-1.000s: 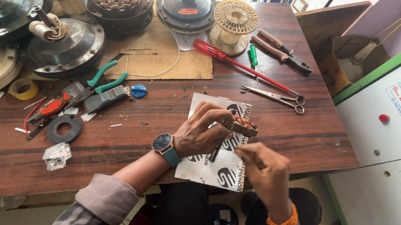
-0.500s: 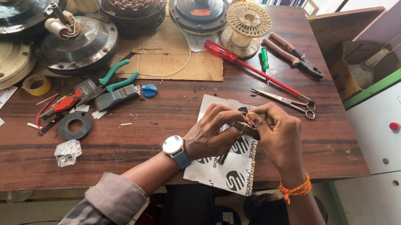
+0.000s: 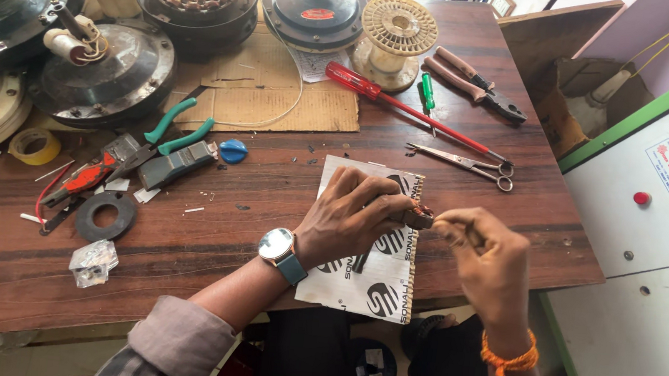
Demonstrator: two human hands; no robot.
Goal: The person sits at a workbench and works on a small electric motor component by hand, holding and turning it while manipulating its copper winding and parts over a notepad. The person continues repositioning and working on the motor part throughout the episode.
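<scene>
My left hand (image 3: 348,215) wears a wristwatch and grips a small brown coil-like part (image 3: 418,217) over a white printed card (image 3: 370,280) at the table's front edge. A dark thin tool shaft sticks down from under that hand. My right hand (image 3: 483,251), with an orange thread band on its wrist, is pinched closed right beside the part, apparently on a fine wire at it; the wire itself is too thin to make out.
On the wooden table (image 3: 202,240) lie a red screwdriver (image 3: 403,103), scissors (image 3: 463,162), pliers (image 3: 480,85), green-handled pliers (image 3: 177,128), a wire spool (image 3: 398,36), cardboard (image 3: 270,88) and several fan motor housings (image 3: 104,69). A green-edged control cabinet (image 3: 667,217) stands at right.
My right hand came up from lower right and met the left hand at the small part. The view shifted slightly toward the table's back.
</scene>
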